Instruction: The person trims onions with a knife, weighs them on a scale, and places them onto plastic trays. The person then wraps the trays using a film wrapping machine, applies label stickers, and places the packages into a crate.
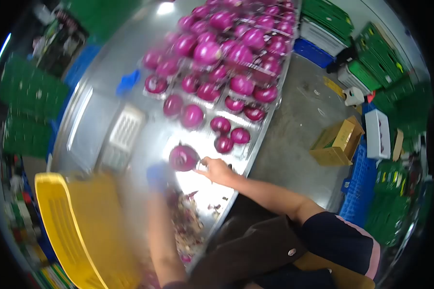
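While left hand (157, 177) blurs—can't tell its fingers | right hand (220, 171)—fingers curled | onion (183, 158) just beside, ten o'clock

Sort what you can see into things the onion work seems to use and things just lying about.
Seems in use:
- onion between the hands
- right hand, blurred left hand
- other onions
- metal table
- perhaps the yellow crate

Seems just lying about:
- cardboard box
- blue scrap
- white roll

Right hand (218, 171) beside red onion (183, 158); left hand (158, 177), blurred, nearer yellow crate (94, 226)
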A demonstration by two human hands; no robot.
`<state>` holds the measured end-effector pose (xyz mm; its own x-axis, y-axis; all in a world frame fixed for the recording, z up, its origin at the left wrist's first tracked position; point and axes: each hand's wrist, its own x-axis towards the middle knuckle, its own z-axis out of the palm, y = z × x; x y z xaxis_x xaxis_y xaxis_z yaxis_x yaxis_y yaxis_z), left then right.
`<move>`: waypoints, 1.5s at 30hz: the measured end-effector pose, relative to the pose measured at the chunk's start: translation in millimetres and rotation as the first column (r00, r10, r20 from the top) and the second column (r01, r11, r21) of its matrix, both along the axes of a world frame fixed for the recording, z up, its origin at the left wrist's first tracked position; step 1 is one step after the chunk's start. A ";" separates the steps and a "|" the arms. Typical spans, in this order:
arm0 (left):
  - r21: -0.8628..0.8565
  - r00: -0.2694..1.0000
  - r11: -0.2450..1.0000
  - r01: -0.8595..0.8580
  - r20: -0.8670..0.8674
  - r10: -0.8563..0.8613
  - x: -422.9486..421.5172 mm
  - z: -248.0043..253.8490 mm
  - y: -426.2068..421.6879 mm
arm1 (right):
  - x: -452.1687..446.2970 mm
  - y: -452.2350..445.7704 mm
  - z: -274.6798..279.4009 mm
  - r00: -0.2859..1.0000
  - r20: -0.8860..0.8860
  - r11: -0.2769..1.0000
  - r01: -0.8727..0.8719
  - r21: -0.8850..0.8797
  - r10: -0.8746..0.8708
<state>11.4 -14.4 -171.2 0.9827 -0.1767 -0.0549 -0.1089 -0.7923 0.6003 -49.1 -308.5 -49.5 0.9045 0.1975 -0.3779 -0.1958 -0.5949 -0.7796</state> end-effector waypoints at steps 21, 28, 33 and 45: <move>-0.685 0.642 -0.097 -0.722 -0.717 0.272 -40.3 209.4 -97.7 | 36.5 -19.5 104.0 0.997 0.008 0.832 0.057 0.552 -0.073; -0.618 0.852 0.643 -0.453 -0.089 0.516 16.2 181.9 6.1 | 34.1 6.6 118.5 0.998 -0.062 0.664 0.039 0.747 0.012; -0.865 0.863 0.383 -0.324 -0.104 0.494 80.1 165.5 110.8 | -21.5 0.8 91.1 0.994 -0.112 0.839 0.056 0.541 0.006; -0.762 0.641 -0.187 -0.621 -0.630 0.439 120.7 210.5 117.0 | -67.7 18.6 7.8 0.967 0.090 0.970 -0.229 -0.084 0.236</move>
<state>132.1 102.6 39.3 0.7639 0.4166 -0.4928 0.1503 0.6279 0.7637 -116.8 -289.9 -41.7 0.8702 0.3824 -0.3106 0.0302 -0.6708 -0.7410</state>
